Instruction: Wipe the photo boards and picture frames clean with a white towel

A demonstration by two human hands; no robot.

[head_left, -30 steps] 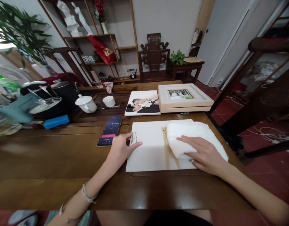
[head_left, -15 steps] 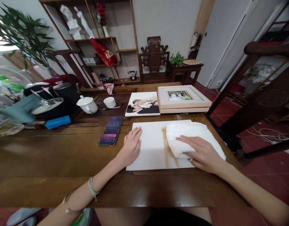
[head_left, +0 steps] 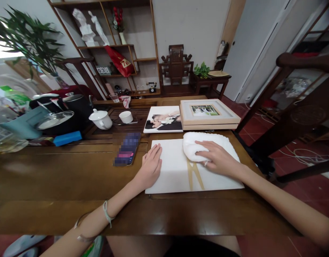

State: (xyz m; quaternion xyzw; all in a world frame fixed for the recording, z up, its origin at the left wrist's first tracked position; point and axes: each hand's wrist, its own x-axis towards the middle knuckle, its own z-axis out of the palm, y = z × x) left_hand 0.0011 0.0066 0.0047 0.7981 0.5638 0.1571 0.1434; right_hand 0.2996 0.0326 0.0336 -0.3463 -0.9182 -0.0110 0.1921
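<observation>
A white board [head_left: 175, 175] lies flat on the wooden table [head_left: 60, 178] in front of me, with a tan strip piece [head_left: 194, 174] on its face. My left hand [head_left: 150, 165] rests flat and open on the board's left edge. My right hand [head_left: 216, 158] presses down on a white towel [head_left: 192, 146] bunched at the board's far right part, fingers curled over the cloth. A phone [head_left: 126, 149] lies just left of my left hand.
Behind the board lie a photo canvas [head_left: 163, 119] and a framed picture box [head_left: 208, 113]. A white teapot [head_left: 101, 119], a cup [head_left: 126, 116], a black pot [head_left: 76, 105] and a blue box [head_left: 67, 138] stand at the left. Shelves and a chair [head_left: 176, 69] are behind.
My right hand has slid the towel away from me and leftward, bunching it at the board's far part. My left hand moved from the board's corner to lie flat on its edge.
</observation>
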